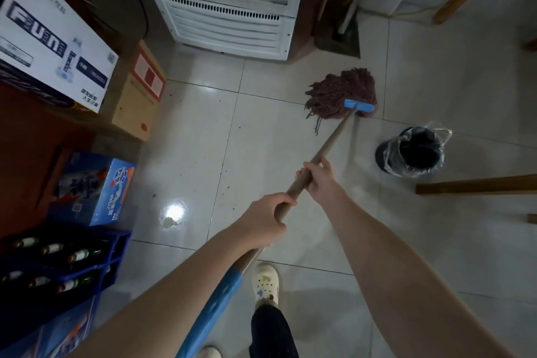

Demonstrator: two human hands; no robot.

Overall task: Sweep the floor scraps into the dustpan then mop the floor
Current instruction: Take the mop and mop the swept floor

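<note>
While the mop head (340,93) lies flat on the tiled floor (189,139), its brown strings spread out toward eleven o'clock, in front of the white fridge (226,23). A blue clamp (359,105) pins the strings to the wooden handle (331,144). The handle is the long line to watch: it runs from the mop head at one o'clock down to seven o'clock, back toward the person, and its near end has a blue sleeve (215,299).

The right hand (321,180) is wrapped tight around the handle and sits nearer the mop head. The left hand (263,219) is also closed tight around the handle, lower down and closer to the body. So the mop lies up and to the right of both grips, and I think a pull along that line would drag it back over the tiles.

A small bin (412,151) with a clear bag (it is dark inside) stands just beside the mop, at about four o'clock from it. Dark specks dot the tiles to the left. Boxes (58,38) and a crate of bottles (64,259) line the left side. One pale shoe (266,283) stands under the handle. I see no dustpan, so the job looks to be at the mopping part.
</note>
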